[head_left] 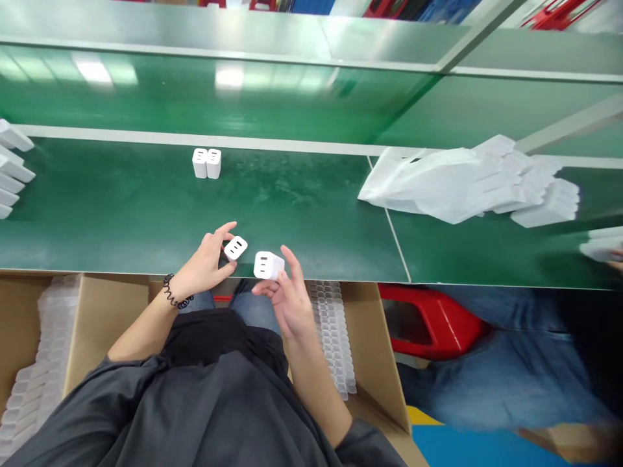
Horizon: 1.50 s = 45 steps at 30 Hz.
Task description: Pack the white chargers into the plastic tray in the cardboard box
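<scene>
My left hand [211,259] is closed round a white USB charger [236,248], its port face turned up toward me. Just to the right, my right hand [292,295] grips a second white charger [268,265] between thumb and fingers, with its ports facing left and up. Both chargers are held over the front edge of the green tabletop [311,227], a small gap apart. Farther back, two more white chargers [207,163] stand upright side by side on the table.
At the right lies a white plastic bag [438,185] beside piled white pieces [545,201]. More white pieces [12,168] are at the far left. Cardboard boxes [109,324] with clear plastic trays [335,331] flank my lap. A red stool [438,324] and another person's jeans [506,363] are at right.
</scene>
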Each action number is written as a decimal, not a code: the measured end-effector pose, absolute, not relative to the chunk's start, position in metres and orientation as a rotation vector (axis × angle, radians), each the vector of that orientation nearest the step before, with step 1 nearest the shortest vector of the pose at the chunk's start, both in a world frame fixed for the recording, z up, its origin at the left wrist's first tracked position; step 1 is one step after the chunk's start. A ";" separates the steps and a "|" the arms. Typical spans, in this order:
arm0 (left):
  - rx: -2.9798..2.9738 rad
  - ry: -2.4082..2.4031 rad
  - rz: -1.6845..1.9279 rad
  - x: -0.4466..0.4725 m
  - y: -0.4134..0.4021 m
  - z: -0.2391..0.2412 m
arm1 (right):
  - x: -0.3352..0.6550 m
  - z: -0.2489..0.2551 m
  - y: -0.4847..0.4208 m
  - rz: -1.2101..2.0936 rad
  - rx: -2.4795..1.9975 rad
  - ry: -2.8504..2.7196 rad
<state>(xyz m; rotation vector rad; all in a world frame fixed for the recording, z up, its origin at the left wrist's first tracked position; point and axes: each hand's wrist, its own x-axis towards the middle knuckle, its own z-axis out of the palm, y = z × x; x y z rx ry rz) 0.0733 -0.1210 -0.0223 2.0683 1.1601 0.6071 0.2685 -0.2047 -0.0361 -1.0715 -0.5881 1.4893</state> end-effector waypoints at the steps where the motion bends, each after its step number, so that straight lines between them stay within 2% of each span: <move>1: 2.077 1.137 0.609 0.072 -0.121 -0.022 | 0.264 -0.036 -0.200 1.522 -1.072 -0.599; 10: 2.149 1.175 0.790 0.074 -0.127 -0.030 | 0.255 -0.045 -0.186 1.616 -1.086 -0.598; 19: 2.112 0.910 0.818 0.079 -0.115 -0.029 | 0.259 -0.045 -0.183 1.612 -1.219 -0.794; 26: 2.097 0.920 0.886 0.080 -0.117 -0.034 | 0.274 -0.028 -0.183 1.306 -1.548 -1.352; 33: 2.059 0.955 0.855 0.080 -0.117 -0.028 | 0.283 -0.020 -0.180 1.132 -1.575 -1.618; 37: 2.050 0.955 0.832 0.080 -0.117 -0.028 | 0.282 -0.019 -0.173 1.136 -1.563 -1.678; 45: 2.084 0.954 0.781 0.080 -0.117 -0.029 | 0.272 -0.033 -0.171 0.923 -1.668 -1.655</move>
